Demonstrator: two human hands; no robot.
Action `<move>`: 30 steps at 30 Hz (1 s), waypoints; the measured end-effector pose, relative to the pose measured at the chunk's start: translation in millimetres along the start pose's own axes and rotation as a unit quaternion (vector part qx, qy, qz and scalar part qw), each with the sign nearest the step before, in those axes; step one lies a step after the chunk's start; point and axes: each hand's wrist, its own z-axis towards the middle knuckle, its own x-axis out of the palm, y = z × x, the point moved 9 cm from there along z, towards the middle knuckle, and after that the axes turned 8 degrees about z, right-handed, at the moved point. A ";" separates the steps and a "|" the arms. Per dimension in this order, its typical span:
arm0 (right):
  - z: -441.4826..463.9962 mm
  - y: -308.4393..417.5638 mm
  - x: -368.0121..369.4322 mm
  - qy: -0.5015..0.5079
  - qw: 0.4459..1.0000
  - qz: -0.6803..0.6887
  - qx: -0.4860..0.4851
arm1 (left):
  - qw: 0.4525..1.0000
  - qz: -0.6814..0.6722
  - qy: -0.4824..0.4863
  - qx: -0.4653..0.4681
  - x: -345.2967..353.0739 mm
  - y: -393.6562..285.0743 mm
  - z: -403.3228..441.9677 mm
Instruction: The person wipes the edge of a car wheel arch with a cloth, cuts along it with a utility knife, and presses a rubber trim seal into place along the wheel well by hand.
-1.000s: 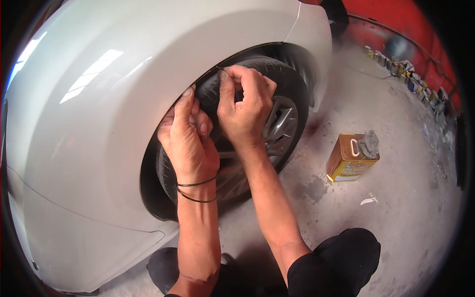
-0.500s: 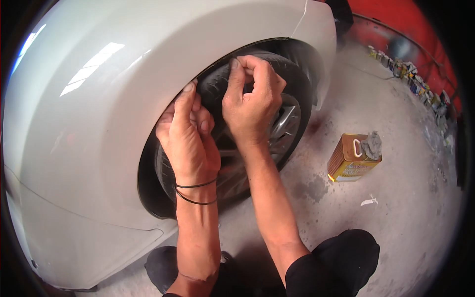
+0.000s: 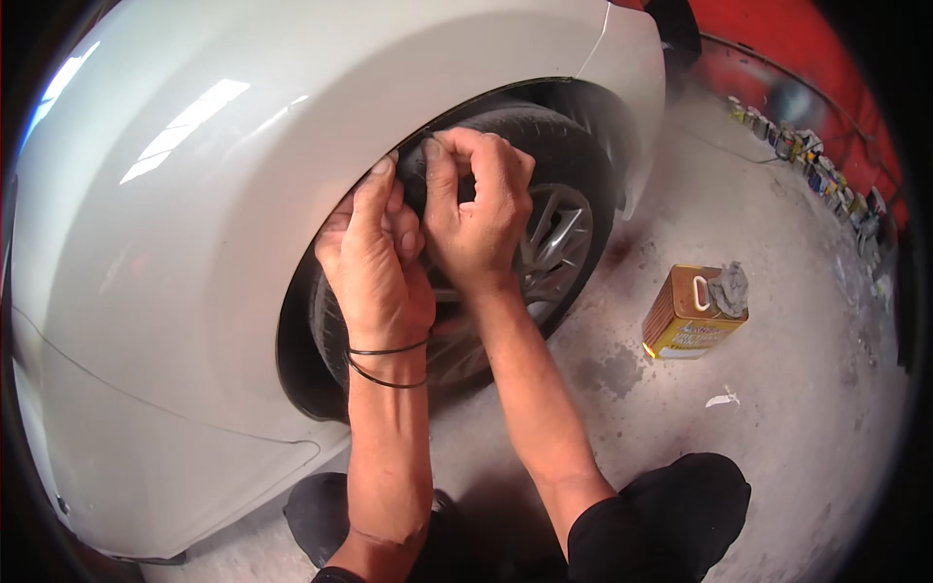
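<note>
A white car fender (image 3: 233, 223) curves over a black tire (image 3: 525, 126) with a silver spoked wheel (image 3: 559, 233). My left hand (image 3: 374, 257), two thin black bands on its wrist, has its thumb pressed at the wheel arch edge (image 3: 335, 202), the fingers curled in behind. Close beside it, my right hand (image 3: 481, 209) is closed in a pinch, thumb against forefinger, just under the arch lip in front of the tire. Whatever lies between those fingertips is too small to make out.
On the concrete floor (image 3: 777, 321) to the right stands a rectangular metal can (image 3: 685, 316) with a grey crumpled rag (image 3: 729, 289) on top. Several small cans and bottles (image 3: 826, 175) line the red wall (image 3: 816, 49). My dark-clothed knees are below.
My right hand has moved left and slightly down along the arch, nearer to my left hand. It stays pinched. The left hand keeps its place on the edge.
</note>
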 end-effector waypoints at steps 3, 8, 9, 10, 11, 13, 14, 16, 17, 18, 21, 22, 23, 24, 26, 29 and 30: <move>-2.0 -5.3 -1.2 -0.020 0.999 -0.006 0.026 | 1.000 -0.001 0.008 -0.007 -0.6 1.7 0.3; -6.3 -5.2 -3.3 -0.014 0.999 -0.019 0.032 | 1.000 -0.012 0.010 -0.008 0.9 2.1 -0.2; -5.3 -3.7 -3.8 -0.005 1.000 -0.021 0.023 | 1.000 -0.014 0.005 -0.012 -0.5 3.2 -0.4; -4.4 -2.4 -2.8 0.003 1.000 -0.022 0.014 | 1.000 -0.022 0.006 -0.015 -0.1 3.9 0.1; -5.2 -3.8 -1.1 0.008 1.000 -0.022 0.015 | 0.999 -0.030 0.007 -0.018 0.1 4.9 0.4; -4.5 -7.7 -3.5 -0.017 0.999 -0.020 0.042 | 0.999 -0.031 0.001 -0.014 0.4 4.1 0.7; -3.3 -0.2 -1.5 0.006 1.000 -0.029 0.007 | 1.000 -0.028 0.001 -0.008 0.6 3.3 1.0; -5.0 -0.7 -2.0 0.000 1.000 -0.026 0.007 | 1.000 -0.027 0.003 -0.014 -0.1 3.0 0.4; -6.0 -0.9 -2.8 -0.007 1.000 -0.022 0.008 | 0.999 -0.026 0.006 -0.020 -0.1 3.1 0.0; -7.8 -7.3 -5.5 -0.015 0.998 -0.018 0.051 | 0.999 -0.028 0.006 -0.019 0.7 2.4 0.4; -5.7 -8.4 -4.8 -0.023 0.999 -0.030 0.035 | 0.999 -0.022 -0.001 -0.030 -0.6 6.5 -0.4; -6.5 -9.6 -4.6 -0.022 0.999 -0.029 0.037 | 0.999 -0.023 0.000 -0.026 -0.8 7.1 0.1; -6.3 -8.2 -3.4 -0.013 0.999 -0.032 0.023 | 0.999 -0.025 0.001 -0.023 -0.5 7.3 0.5; -6.0 -6.4 -1.7 -0.005 0.999 -0.034 0.009 | 0.999 -0.025 0.000 -0.023 0.0 6.6 -0.1; -5.6 -5.0 0.5 -0.002 0.999 -0.035 -0.008 | 1.000 -0.025 -0.004 -0.018 0.8 2.6 -0.6; -9.1 -5.5 -0.8 -0.009 0.999 -0.035 -0.007 | 0.999 -0.031 0.012 -0.018 -0.4 6.6 0.8; -9.0 -7.3 -2.0 -0.021 0.999 -0.032 0.012 | 0.999 -0.032 0.012 -0.017 0.7 5.2 0.7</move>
